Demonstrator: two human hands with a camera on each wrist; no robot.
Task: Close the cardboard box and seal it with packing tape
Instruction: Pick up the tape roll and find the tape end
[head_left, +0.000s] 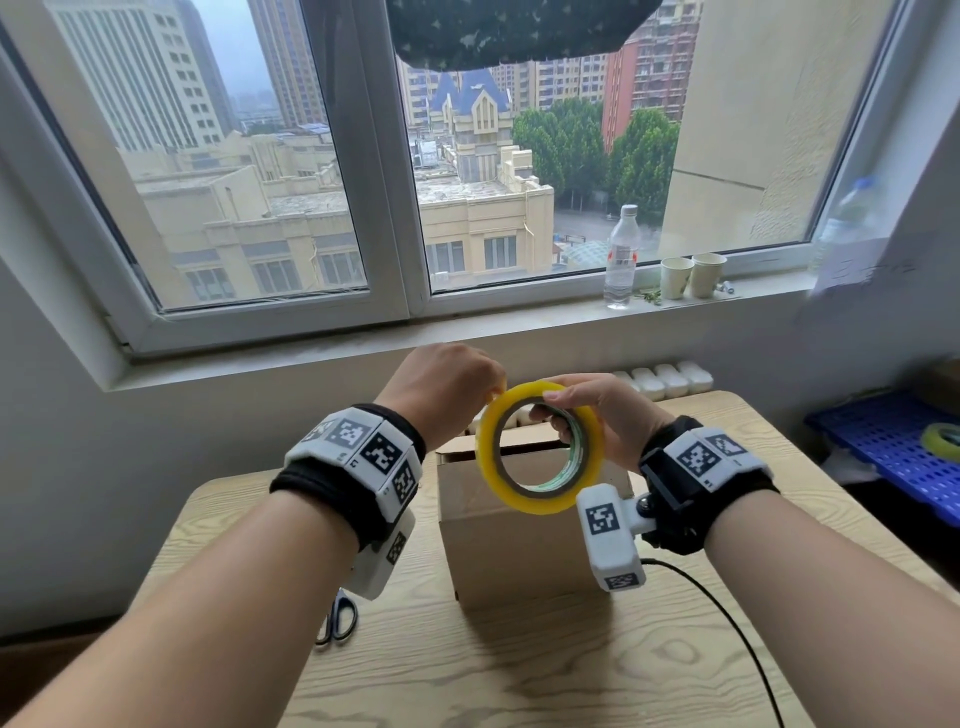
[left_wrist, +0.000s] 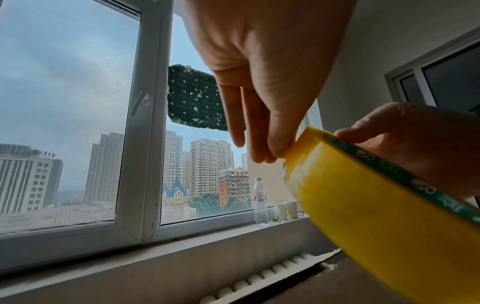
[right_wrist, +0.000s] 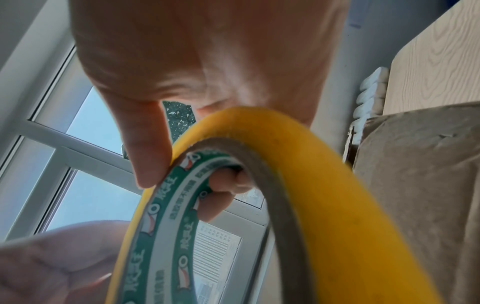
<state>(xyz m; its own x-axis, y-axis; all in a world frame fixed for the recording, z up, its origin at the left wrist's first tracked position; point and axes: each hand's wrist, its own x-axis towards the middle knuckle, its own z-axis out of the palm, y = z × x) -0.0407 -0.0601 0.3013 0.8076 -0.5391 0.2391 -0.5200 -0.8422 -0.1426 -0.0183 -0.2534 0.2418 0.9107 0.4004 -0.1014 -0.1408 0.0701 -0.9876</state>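
Observation:
A yellow roll of packing tape (head_left: 540, 448) with a green printed core is held up in the air above the brown cardboard box (head_left: 509, 540), which stands on the wooden table. My right hand (head_left: 597, 415) grips the roll, fingers curled through its core (right_wrist: 223, 191) and thumb (right_wrist: 148, 148) on the outside. My left hand (head_left: 447, 389) pinches at the roll's top outer edge (left_wrist: 298, 152) with its fingertips. The box's top flaps look down, with a gap along the far edge (left_wrist: 319, 267).
Scissors (head_left: 337, 618) lie on the table (head_left: 519, 675) left of the box. A black cable (head_left: 727, 618) runs across the table at right. A blue crate (head_left: 893, 447) with another tape roll stands at right. A water bottle (head_left: 621, 260) and paper cups (head_left: 691, 275) stand on the windowsill.

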